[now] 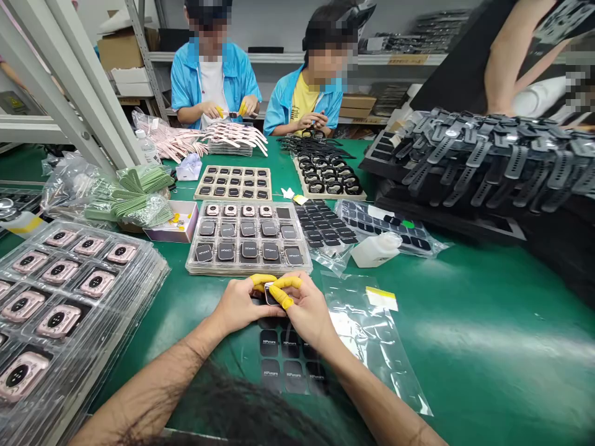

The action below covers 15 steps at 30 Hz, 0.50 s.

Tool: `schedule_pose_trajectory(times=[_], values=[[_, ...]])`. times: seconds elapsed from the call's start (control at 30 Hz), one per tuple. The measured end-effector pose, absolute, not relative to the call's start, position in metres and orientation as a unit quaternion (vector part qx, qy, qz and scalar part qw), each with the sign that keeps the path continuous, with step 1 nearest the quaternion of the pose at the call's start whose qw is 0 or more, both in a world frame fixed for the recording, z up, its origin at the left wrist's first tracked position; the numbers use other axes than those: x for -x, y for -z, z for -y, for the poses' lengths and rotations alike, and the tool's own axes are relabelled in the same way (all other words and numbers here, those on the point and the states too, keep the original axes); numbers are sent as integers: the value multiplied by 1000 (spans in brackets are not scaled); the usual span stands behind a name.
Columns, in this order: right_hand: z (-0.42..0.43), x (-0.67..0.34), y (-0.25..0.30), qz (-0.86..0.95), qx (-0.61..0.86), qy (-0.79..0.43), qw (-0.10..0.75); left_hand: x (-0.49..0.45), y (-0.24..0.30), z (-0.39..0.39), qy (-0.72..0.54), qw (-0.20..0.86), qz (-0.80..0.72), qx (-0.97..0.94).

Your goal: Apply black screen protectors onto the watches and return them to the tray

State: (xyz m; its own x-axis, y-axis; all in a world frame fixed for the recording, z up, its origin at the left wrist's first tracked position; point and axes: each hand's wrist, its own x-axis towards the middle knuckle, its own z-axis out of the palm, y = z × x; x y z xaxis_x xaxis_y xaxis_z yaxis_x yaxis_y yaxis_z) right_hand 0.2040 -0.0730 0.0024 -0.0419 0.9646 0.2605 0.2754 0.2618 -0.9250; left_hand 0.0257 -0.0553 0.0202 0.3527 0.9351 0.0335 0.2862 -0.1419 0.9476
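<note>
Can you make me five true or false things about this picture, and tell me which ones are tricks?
1. The left hand and the right hand are both on one small watch. True.
2. The tray stack on the left holds green watches. False: the watches in it are pink.
3. Yellow finger covers are on both hands. True.
4. The pale green straps lie to the right of the hands. False: they lie farther left than the hands.
5. Two people in blue jackets are across the green table. True.
</note>
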Motion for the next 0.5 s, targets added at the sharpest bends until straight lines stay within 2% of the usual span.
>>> schedule_pose_trajectory(times=[0.17,0.27,0.33,0.37,0.43,0.5], values=[[73,-224,-32,595,503,-373,504,-21,-24,53,-339,502,-452,-656],[65,-259,-53,523,522,-388,551,-9,-31,49,-302,614,-418,-598],[62,-278,-59,510,537,-401,539,0,-36,45,-234,713,-353,-559],[61,-284,-58,531,542,-418,499,4,-38,44,-202,746,-324,-545],[61,-287,-53,612,542,-452,356,8,-40,43,-158,777,-285,-539],[62,-282,-47,696,538,-418,228,7,-40,43,-138,775,-272,-553]])
